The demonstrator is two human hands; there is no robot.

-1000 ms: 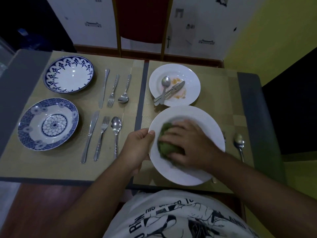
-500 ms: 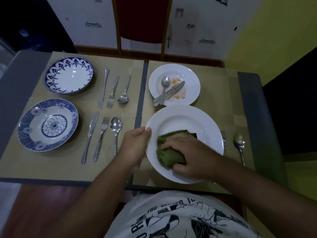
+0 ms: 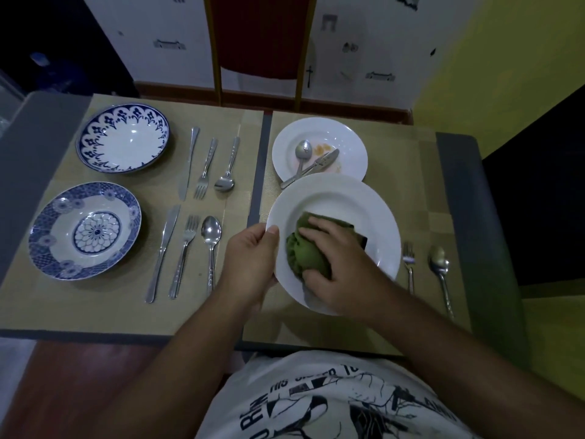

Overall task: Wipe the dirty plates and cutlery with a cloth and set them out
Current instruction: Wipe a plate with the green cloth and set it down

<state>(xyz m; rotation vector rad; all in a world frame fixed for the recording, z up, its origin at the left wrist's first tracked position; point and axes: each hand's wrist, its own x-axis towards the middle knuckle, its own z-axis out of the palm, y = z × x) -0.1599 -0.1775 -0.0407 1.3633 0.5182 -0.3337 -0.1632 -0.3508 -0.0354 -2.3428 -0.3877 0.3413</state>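
A large white plate [image 3: 342,198] is tilted up off the right placemat. My left hand [image 3: 250,261] grips its left rim, thumb on top. My right hand [image 3: 345,267] holds a bunched green cloth [image 3: 305,251] and presses it against the plate's inner surface. Behind it lies a smaller white plate [image 3: 351,144] with orange food stains, carrying a spoon [image 3: 302,153] and a knife or fork [image 3: 319,163]. A fork [image 3: 409,264] and a spoon [image 3: 440,270] lie on the mat right of the large plate.
On the left placemat [image 3: 158,312] stand two blue-patterned bowls [image 3: 123,137] [image 3: 85,231], each with a knife, fork and spoon laid beside it. A red-backed chair [image 3: 262,36] stands past the table's far edge. A dark seat is at the right.
My right hand has wiped the cloth from the plate's middle down toward its near left part, then slightly back up. The left hand keeps its hold on the rim.
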